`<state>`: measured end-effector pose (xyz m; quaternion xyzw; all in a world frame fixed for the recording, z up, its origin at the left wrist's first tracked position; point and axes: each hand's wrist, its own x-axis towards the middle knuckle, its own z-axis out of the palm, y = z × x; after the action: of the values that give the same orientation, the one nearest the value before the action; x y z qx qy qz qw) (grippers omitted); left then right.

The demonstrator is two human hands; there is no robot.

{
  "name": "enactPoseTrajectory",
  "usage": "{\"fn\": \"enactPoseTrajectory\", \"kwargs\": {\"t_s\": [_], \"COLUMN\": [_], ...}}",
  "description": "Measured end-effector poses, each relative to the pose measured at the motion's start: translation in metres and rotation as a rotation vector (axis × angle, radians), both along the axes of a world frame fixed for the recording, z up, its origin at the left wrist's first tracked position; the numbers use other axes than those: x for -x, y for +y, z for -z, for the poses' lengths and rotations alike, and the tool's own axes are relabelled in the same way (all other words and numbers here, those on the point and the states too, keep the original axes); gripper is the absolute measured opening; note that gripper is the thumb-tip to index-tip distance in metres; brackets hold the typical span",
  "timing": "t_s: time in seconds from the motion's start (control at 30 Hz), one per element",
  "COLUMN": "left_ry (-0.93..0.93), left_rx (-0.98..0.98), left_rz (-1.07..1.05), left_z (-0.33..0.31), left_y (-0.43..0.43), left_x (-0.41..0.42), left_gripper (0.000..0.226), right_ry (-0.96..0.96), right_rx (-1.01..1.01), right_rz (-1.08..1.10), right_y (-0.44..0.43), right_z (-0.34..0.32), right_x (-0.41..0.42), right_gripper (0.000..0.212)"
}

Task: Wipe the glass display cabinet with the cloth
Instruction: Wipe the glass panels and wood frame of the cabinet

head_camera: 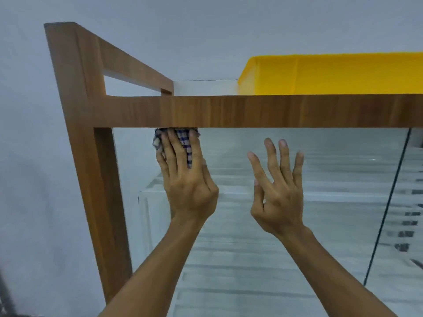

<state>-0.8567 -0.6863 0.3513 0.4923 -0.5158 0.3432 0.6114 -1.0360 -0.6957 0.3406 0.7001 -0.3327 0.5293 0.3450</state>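
Observation:
The display cabinet has a brown wooden frame (251, 110) and a large glass front pane (332, 175). A blue-and-white checked cloth (184, 143) is bunched against the glass right under the top wooden rail, near the upper left corner. My left hand (186, 179) lies flat over the cloth and presses it to the pane, fingers pointing up. To its right, my right hand (278, 191) is raised in front of the glass with fingers spread, holding nothing; whether it touches the pane is unclear.
A yellow plastic bin (332, 74) sits on top of the cabinet at the right. A dark vertical seam (389, 202) marks the edge of the glass pane at the right. White shelves show through the glass. A pale wall lies to the left.

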Motion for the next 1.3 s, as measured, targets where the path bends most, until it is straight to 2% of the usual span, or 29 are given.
{"fn": "enactPoseTrajectory", "kwargs": {"t_s": [0.13,0.17,0.3,0.4,0.47,0.57,0.6,0.7,0.83,1.03,1.3], "left_ry": [-0.260,-0.292,-0.201,-0.392,-0.360,-0.151,-0.151,-0.300,-0.234,-0.242,-0.290], "left_rx": [-0.061,-0.066,-0.064,-0.071,-0.069,-0.053,-0.058,-0.060,-0.054,-0.042,-0.026], "left_rz": [0.079,0.078,0.035,0.072,0.070,0.033,0.046,0.107,0.076,0.046,0.107], "left_z": [-0.003,-0.003,-0.002,0.004,0.006,0.000,-0.004,-0.014,-0.014,-0.014,-0.013], "left_y": [-0.001,-0.003,-0.004,-0.006,-0.008,-0.007,-0.005,-0.004,-0.009,-0.012,-0.009], "left_x": [0.075,0.083,0.121,0.149,0.150,0.168,0.183,0.230,0.257,0.260,0.249], "left_gripper": [0.053,0.053,0.053,0.054,0.053,0.053,0.052,0.062,0.066,0.064,0.063], "right_ry": [-0.021,-0.038,0.027,0.011,-0.040,-0.074,-0.074,-0.078,-0.058,-0.049,-0.097], "right_rx": [0.003,-0.007,-0.010,-0.007,-0.018,0.020,0.036,0.070,0.067,0.056,0.056], "right_rz": [0.107,0.139,0.210,0.192,0.161,0.135,0.138,0.171,0.140,0.101,0.101], "right_y": [-0.006,-0.008,-0.016,-0.016,-0.015,-0.012,-0.011,-0.012,-0.013,-0.014,-0.012], "right_z": [-0.010,-0.012,-0.019,-0.019,-0.020,-0.020,-0.020,-0.015,-0.013,-0.013,-0.011], "right_x": [0.051,0.063,0.095,0.098,0.107,0.134,0.145,0.180,0.205,0.206,0.196], "right_gripper": [0.054,0.053,0.056,0.053,0.051,0.051,0.052,0.051,0.049,0.048,0.053]}}
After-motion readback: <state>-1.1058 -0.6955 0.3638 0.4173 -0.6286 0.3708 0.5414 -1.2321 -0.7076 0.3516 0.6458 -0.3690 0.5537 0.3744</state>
